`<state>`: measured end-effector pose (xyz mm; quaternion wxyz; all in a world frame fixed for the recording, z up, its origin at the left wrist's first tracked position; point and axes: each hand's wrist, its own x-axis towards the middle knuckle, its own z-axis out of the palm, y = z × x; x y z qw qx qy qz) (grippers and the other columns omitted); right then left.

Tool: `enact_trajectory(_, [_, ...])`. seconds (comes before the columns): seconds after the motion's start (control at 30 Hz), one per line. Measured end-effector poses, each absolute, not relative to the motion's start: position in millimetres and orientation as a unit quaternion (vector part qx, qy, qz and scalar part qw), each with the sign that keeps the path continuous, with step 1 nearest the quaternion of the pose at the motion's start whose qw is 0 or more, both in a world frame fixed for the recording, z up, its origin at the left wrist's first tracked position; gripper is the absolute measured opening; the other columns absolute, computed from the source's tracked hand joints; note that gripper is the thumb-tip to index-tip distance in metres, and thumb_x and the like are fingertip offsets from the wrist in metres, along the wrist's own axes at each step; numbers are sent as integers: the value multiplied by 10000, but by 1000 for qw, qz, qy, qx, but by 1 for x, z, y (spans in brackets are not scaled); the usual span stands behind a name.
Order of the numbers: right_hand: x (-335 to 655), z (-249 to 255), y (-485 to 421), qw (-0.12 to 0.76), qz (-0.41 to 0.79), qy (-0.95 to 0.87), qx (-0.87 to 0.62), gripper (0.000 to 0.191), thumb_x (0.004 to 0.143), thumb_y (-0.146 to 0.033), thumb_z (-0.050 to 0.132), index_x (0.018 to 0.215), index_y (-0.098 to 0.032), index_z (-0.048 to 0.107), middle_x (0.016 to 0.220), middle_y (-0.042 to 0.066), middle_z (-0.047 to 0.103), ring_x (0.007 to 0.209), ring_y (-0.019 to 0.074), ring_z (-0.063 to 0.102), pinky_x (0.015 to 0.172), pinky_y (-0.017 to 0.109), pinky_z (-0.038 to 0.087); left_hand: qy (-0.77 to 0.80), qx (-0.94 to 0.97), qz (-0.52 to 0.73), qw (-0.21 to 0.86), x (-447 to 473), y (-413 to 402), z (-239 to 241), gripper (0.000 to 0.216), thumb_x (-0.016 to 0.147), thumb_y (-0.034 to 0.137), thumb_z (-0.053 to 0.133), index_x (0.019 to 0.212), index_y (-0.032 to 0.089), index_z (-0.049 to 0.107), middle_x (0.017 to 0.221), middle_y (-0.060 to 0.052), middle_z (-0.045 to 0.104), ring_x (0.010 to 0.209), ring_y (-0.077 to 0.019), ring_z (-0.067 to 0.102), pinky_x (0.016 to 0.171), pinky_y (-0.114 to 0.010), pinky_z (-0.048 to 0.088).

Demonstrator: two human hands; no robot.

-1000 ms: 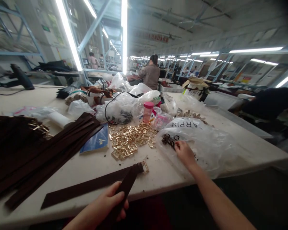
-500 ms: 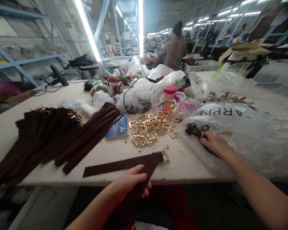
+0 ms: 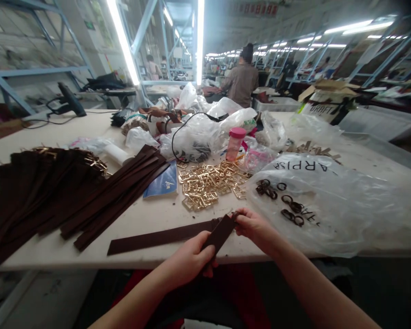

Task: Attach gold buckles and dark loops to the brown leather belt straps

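My left hand [image 3: 193, 258] is closed around a dark brown belt strap [image 3: 221, 234], thumb on top, its free end pointing away from me. At that end, my right hand [image 3: 253, 226] pinches a small dark brown belt loop [image 3: 235, 214], mostly hidden by the fingers; whether the strap passes through it I cannot tell. Another brown strap [image 3: 150, 238] lies flat on the table behind my left hand, its right end covered by the held one. To the right, several dark loops [image 3: 292, 206] rest on a clear plastic bag [image 3: 359, 187]. Gold buckles [image 3: 208, 183] form a heap beyond my hands.
Stacked brown straps with buckles [image 3: 51, 183] fan out at the left, beside more straps [image 3: 119, 192] and a blue booklet [image 3: 162, 183]. A pink-lidded cup [image 3: 235, 144] stands before heaped plastic bags [image 3: 198, 132]. A heat gun [image 3: 70, 99] is far left. A person [image 3: 242, 80] stands farther back.
My right hand has moved left from the loops on the plastic bag to the strap's end, bringing a loop. My left hand still grips the strap. The view has shifted slightly.
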<state>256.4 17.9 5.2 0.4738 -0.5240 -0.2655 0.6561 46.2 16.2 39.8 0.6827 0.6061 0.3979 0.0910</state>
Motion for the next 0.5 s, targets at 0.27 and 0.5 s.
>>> enact_trajectory(0.27, [205, 2, 16, 554, 695, -152, -433, 199, 701, -345, 648, 768, -170, 582, 764, 14, 668, 718, 146, 642, 706, 295, 521, 451, 607, 141, 639, 22, 15, 26, 204, 827, 336, 389, 921, 161, 435, 601, 41, 521, 454, -89, 493, 445, -191, 385])
enact_trajectory(0.5, [179, -10, 16, 630, 654, -115, -403, 208, 661, -292, 708, 792, -203, 573, 846, 4, 690, 795, 125, 631, 678, 225, 517, 454, 591, 155, 648, 27, 9, 18, 179, 821, 337, 369, 872, 175, 426, 599, 37, 528, 419, -86, 487, 401, -183, 374])
